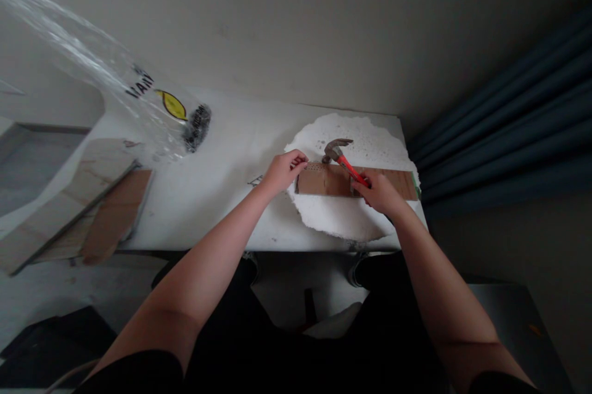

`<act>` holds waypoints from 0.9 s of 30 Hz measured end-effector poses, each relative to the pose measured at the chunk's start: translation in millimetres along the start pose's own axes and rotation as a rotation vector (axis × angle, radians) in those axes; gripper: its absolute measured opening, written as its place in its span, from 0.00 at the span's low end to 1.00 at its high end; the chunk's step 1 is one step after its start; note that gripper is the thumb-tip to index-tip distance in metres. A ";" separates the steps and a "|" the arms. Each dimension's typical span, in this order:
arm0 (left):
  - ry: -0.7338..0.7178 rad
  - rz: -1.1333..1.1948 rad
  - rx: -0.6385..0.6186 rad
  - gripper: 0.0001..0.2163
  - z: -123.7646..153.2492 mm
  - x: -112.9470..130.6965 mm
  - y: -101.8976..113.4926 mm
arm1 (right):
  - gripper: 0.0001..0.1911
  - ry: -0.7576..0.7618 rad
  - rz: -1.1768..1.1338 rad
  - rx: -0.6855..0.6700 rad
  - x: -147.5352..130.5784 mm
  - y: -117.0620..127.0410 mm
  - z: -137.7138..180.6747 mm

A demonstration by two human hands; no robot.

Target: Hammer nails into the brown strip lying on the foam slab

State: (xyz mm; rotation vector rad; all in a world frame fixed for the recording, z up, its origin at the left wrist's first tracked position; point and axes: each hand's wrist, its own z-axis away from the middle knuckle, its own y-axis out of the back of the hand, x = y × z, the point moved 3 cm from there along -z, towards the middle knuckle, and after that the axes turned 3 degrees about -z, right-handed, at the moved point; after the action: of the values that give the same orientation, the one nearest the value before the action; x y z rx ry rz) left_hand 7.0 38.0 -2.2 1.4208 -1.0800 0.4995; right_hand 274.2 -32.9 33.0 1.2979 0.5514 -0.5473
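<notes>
A claw hammer (345, 160) with a red handle is held in my right hand (380, 192), its fingers wrapped round the grip. The hammer's head is over the upper edge of a long brown wooden board (328, 183), toward its left part. My left hand (284, 172) is pinched closed at the board's upper left corner; whatever lies between its fingertips is too small to make out. Beside those fingertips, a band of small dark dots (316, 166) runs along the board's edge. Under the board lies a rough-edged white slab (351, 224).
Several thin dark pieces, perhaps nails (255, 181), lie on the white table (217, 197) left of my left hand. Clear plastic wrapping (139, 92) stretches in from the upper left. Wooden planks (118, 215) lean at the left end. A blue curtain (509, 110) hangs at the right.
</notes>
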 end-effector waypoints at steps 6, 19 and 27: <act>-0.010 -0.011 0.002 0.04 0.5 -0.4 0.1 | 0.11 -0.005 0.002 -0.005 -2.5 0.7 1.1; -0.002 -0.029 -0.011 0.04 0.4 0.6 -0.2 | 0.12 -0.012 0.015 -0.010 -3.3 1.0 2.0; -0.013 -0.037 -0.013 0.05 1.5 3.4 0.4 | 0.10 -0.032 0.019 -0.016 -6.5 1.9 3.0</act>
State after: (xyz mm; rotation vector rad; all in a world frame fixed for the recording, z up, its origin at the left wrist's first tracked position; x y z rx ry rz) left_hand 7.8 35.6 0.5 1.4322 -1.0640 0.4565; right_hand 270.7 -35.0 39.1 1.2758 0.5153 -0.5464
